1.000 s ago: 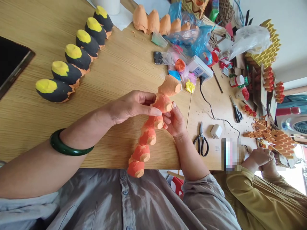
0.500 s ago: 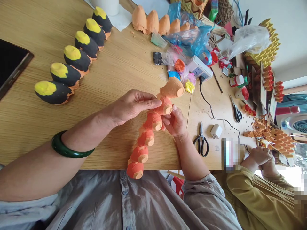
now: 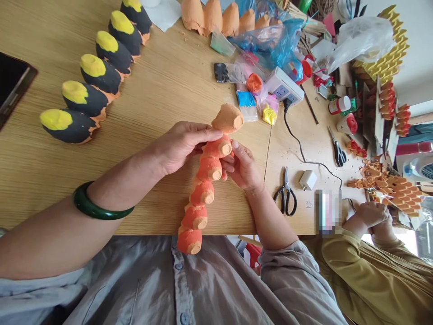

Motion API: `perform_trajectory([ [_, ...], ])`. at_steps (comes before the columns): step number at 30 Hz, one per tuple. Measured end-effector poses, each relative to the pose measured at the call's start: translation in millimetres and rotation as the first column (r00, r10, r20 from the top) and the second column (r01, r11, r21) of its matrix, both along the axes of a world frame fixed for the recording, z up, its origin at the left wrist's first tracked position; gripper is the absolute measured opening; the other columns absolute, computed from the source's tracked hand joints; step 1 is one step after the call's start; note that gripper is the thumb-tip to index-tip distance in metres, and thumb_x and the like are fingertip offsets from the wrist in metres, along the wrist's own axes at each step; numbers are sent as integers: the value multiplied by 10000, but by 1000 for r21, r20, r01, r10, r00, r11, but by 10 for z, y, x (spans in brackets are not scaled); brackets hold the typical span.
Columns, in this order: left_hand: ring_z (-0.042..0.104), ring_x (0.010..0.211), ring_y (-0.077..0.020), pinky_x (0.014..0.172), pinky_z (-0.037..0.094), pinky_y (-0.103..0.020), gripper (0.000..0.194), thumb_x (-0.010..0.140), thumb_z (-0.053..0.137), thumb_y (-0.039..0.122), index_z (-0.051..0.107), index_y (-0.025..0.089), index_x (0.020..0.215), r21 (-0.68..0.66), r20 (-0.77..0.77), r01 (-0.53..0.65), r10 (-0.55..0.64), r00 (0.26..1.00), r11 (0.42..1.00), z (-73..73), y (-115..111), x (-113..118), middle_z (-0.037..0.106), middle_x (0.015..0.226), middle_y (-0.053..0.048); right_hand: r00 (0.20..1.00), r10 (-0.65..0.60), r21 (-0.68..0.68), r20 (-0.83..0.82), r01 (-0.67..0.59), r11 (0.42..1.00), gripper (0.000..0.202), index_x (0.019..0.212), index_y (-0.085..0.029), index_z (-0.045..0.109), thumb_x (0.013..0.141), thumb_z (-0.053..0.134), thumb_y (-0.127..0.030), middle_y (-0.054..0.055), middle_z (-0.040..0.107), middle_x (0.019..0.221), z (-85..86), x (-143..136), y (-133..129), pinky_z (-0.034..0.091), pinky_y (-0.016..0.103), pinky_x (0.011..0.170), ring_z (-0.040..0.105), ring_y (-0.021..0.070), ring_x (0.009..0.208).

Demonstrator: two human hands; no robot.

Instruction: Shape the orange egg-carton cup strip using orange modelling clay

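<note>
A strip of joined orange cups (image 3: pixel 207 169) is held between my two hands above the table's front edge. Red-orange material coats most of its cups, while the topmost one is plain pale orange. My left hand (image 3: pixel 184 144) grips the strip near its upper end, thumb on top and fingers behind. My right hand (image 3: pixel 241 164) is closed on the strip's right side, its thumb by the second cup and some fingertips hidden behind. A row of black cups with yellow tops (image 3: pixel 93 65) lies at the upper left.
Black-handled scissors (image 3: pixel 287 194), a white adapter (image 3: pixel 307 180) and a power strip (image 3: pixel 284 85) with its cable lie to the right. Bags of coloured clay (image 3: pixel 246 100) sit beyond my hands. A person's hands (image 3: pixel 372 215) rest at the far right; a phone (image 3: pixel 13 88) is far left.
The strip's top end has swung left and stands more upright, with both hands still on it. My right hand has shifted slightly left. The view has moved a little.
</note>
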State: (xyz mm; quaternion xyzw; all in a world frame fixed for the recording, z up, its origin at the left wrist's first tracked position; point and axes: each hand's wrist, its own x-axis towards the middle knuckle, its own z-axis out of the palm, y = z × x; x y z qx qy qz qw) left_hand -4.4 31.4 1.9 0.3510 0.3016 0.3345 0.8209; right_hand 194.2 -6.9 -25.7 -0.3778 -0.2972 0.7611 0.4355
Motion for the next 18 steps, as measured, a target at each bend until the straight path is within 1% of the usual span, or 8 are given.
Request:
perform_trajectory([
  [4,853,741,-243,714,684,-309,325,1002,900,436,845,144,869,-3,-58,-57,57,997,998,-15,-22,14,886,853,-60,999,-18,-94,31,21,995,664,785,-271,520,1017,884,-776,-114,392,652,35,-39,14,528,220,405,320,86,504],
  [5,852,758,-238,727,680,-306,326,1000,898,444,847,149,870,-11,-68,-58,57,996,998,-15,-25,18,884,849,-55,999,-21,-107,36,25,994,668,782,-274,514,1025,870,-784,-110,400,652,45,-46,16,529,224,404,320,89,505],
  [7,842,766,-231,723,672,-300,328,944,935,464,850,158,862,-46,-85,-67,63,994,997,-20,-22,23,877,832,-58,999,-23,-120,41,28,992,674,778,-277,501,1021,875,-783,-108,408,650,62,-56,17,533,231,406,313,92,506],
  [10,827,769,-221,697,656,-293,327,857,965,465,842,163,868,-137,-128,-85,68,989,987,-50,-1,28,878,856,-59,999,-8,-130,42,13,991,661,791,-279,498,1023,884,-762,-108,414,653,76,-55,14,540,231,412,316,95,513],
  [12,839,807,-228,703,643,-290,315,889,931,471,826,173,883,-168,-124,-87,66,990,982,-77,15,31,870,870,-44,999,2,-114,36,2,993,634,806,-275,512,1023,899,-728,-106,426,665,86,-47,12,547,228,420,323,95,522],
  [14,870,893,-261,744,643,-299,351,966,879,521,812,185,890,-150,-91,-73,60,994,986,-89,26,34,856,865,-37,1000,-12,-81,25,14,997,609,810,-270,520,1022,919,-678,-101,441,687,101,-39,14,560,227,439,332,94,537],
  [16,884,979,-299,789,653,-319,411,1000,858,584,804,192,889,-113,-59,-52,46,997,992,-78,30,37,858,881,-44,999,-46,-55,18,47,997,588,806,-268,513,1034,919,-628,-94,447,710,116,-35,17,577,228,467,346,96,560],
  [18,867,977,-288,783,649,-322,410,999,878,590,811,193,918,-88,-48,-57,52,997,995,-47,28,38,876,923,-55,997,-81,-50,20,81,995,542,820,-266,517,1064,894,-571,-88,447,738,125,-35,22,591,228,493,364,99,580],
])
